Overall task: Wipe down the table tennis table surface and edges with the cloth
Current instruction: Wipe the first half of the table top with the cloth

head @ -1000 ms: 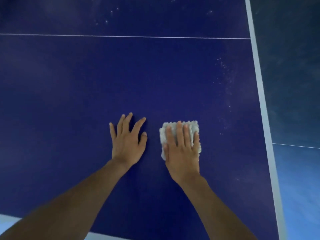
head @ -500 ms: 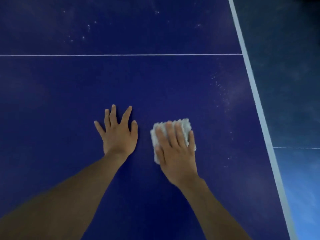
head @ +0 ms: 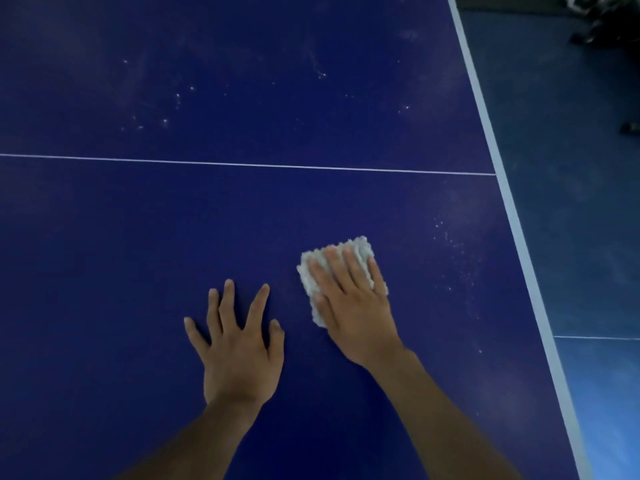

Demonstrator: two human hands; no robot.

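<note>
The dark blue table tennis table (head: 138, 237) fills most of the view. A folded white fluffy cloth (head: 360, 249) lies on it right of centre. My right hand (head: 353, 299) presses flat on the cloth with straight fingers, covering most of it. My left hand (head: 239, 348) rests palm down on the bare surface just left of the cloth, fingers spread. White dust specks dot the surface to the right of the cloth and beyond the thin white centre line (head: 242, 164).
The table's white right edge line (head: 512, 209) runs diagonally from top to bottom right. Beyond it lies blue floor (head: 581, 202) with a thin white line. Dark objects (head: 609, 26) sit on the floor at the top right.
The view has tilted, so the centre line and edge sit lower and further left. My right hand has slid the cloth forward, ahead of my left hand, which stays flat.
</note>
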